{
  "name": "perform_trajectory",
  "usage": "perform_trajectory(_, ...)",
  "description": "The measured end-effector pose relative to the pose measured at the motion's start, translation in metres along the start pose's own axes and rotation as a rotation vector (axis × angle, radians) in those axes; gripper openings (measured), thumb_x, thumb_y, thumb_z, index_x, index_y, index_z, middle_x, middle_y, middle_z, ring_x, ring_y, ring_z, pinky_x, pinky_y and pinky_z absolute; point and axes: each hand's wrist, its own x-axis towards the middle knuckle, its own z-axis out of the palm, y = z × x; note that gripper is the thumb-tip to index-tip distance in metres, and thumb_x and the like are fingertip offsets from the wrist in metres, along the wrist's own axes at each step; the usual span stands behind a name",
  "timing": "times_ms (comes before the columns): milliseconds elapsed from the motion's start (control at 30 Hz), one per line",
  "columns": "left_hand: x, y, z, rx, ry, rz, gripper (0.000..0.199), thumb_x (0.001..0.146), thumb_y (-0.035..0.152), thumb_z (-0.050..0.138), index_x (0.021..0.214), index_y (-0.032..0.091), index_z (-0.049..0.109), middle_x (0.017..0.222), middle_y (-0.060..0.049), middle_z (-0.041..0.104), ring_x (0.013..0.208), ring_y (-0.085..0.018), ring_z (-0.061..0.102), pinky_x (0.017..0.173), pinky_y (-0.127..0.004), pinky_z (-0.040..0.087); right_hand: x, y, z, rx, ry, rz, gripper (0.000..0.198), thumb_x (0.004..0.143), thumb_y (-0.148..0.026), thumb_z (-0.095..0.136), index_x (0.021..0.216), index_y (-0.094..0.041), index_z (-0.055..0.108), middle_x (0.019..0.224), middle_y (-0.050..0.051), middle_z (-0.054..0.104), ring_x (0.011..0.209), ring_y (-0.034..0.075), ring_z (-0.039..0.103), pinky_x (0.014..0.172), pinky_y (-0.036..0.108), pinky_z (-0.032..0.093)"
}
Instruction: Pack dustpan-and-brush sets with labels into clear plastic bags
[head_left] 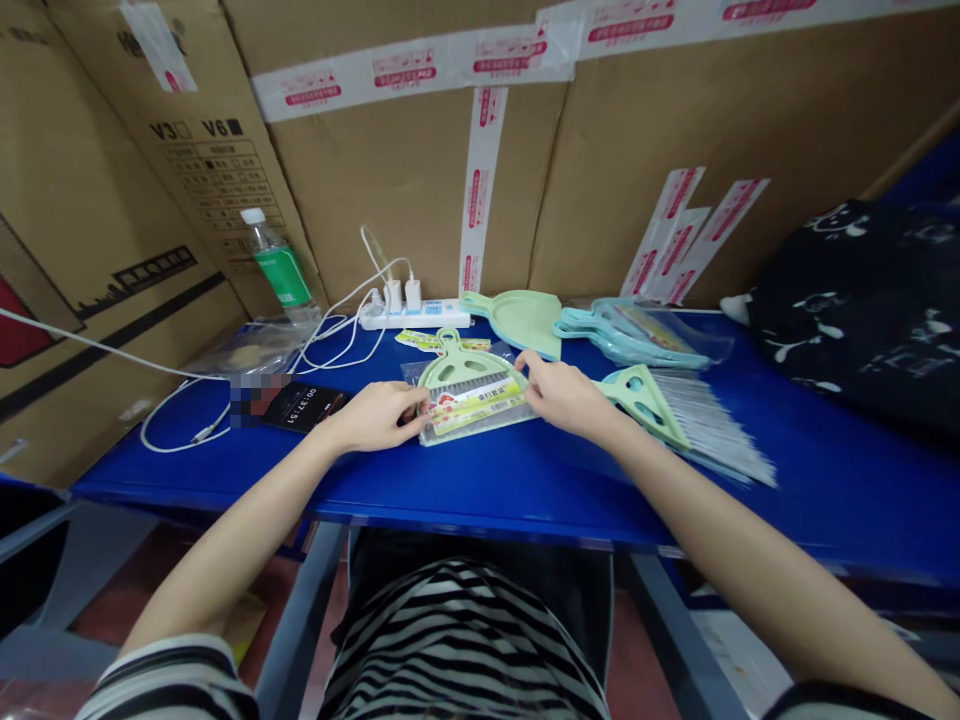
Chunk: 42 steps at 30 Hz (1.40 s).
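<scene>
At the left end of the blue desk (525, 490), a clear water bottle (279, 268) with a green label is seen upright against the cardboard boxes (405, 170) along the back edge, with white cables (225, 385) looped in front of it and a dark card (307, 407) lying flat near the front edge. A white power strip (416, 316) with two plugs is noted at the back edge, near the middle. The left hand (379, 415) is closed on the left end of the packaged green brush (471, 395), fingers pinching the clear wrapper. The package lies flat at the middle of the desk, between both hands, with its printed label facing up. The right hand (566, 397) grips the right end of the same package. A green dustpan (517, 318) lies behind it, toward the back edge. To the right, a stack of blue dustpans (630, 335) and a loose green brush (675, 415) are recorded, the latter just beside the right wrist. A black patterned bag (862, 300) occupies the right end.
</scene>
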Motion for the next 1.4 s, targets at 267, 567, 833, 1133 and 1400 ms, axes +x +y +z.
perform_trajectory(267, 0.000, -0.004, 0.006, 0.078, 0.007, 0.249, 0.017, 0.088, 0.015, 0.043, 0.094, 0.020, 0.058, 0.085, -0.003, 0.063, 0.080, -0.016, 0.060, 0.071, -0.024, 0.043, 0.010, 0.012, 0.006, 0.333, 0.174, -0.005, 0.033, 0.088, -0.015, 0.037, 0.118, -0.015, 0.050, 0.092, 0.012, 0.065, 0.068, 0.023, 0.063, 0.065, 0.034, 0.047)
perform_trajectory(567, 0.006, 0.012, 0.024, 0.370, 0.309, 0.556, 0.029, 0.100, 0.017, 0.031, 0.090, 0.019, 0.059, 0.071, 0.000, 0.059, 0.064, -0.012, 0.054, 0.056, -0.025, 0.035, 0.032, 0.021, 0.030, 1.386, 0.189, 0.077, 0.044, 0.079, -0.018, 0.060, 0.119, -0.028, 0.045, 0.096, 0.001, 0.063, 0.077, 0.017, 0.067, 0.067, 0.035, 0.061)
perform_trajectory(833, 0.009, 0.018, 0.036, 0.508, 0.377, 0.542, 0.021, 0.095, 0.011, 0.038, 0.096, 0.019, 0.057, 0.072, 0.000, 0.060, 0.062, -0.013, 0.056, 0.052, -0.026, 0.035, 0.012, -0.013, 0.032, 1.625, -0.283, -0.041, 0.042, 0.071, -0.010, 0.068, 0.109, -0.022, 0.054, 0.106, 0.007, 0.072, 0.097, 0.023, 0.069, 0.082, 0.042, 0.059)
perform_trajectory(1133, 0.010, 0.017, 0.030, 0.521, 0.500, 0.428, 0.023, 0.098, 0.016, 0.037, 0.088, 0.017, 0.057, 0.065, 0.002, 0.057, 0.058, -0.011, 0.057, 0.054, -0.024, 0.038, 0.014, -0.014, 0.037, 1.637, -0.219, -0.017, 0.046, 0.072, -0.007, 0.066, 0.112, -0.022, 0.050, 0.102, 0.006, 0.073, 0.095, 0.022, 0.070, 0.084, 0.044, 0.059)
perform_trajectory(1400, 0.008, 0.013, 0.024, 0.557, 0.575, 0.415, 0.024, 0.097, 0.015, 0.037, 0.091, 0.018, 0.059, 0.064, 0.001, 0.054, 0.056, -0.011, 0.055, 0.051, -0.023, 0.037, 0.014, -0.009, 0.032, 1.656, -0.156, 0.012, 0.052, 0.079, -0.013, 0.064, 0.126, -0.024, 0.046, 0.100, 0.005, 0.073, 0.087, 0.022, 0.071, 0.078, 0.044, 0.061)
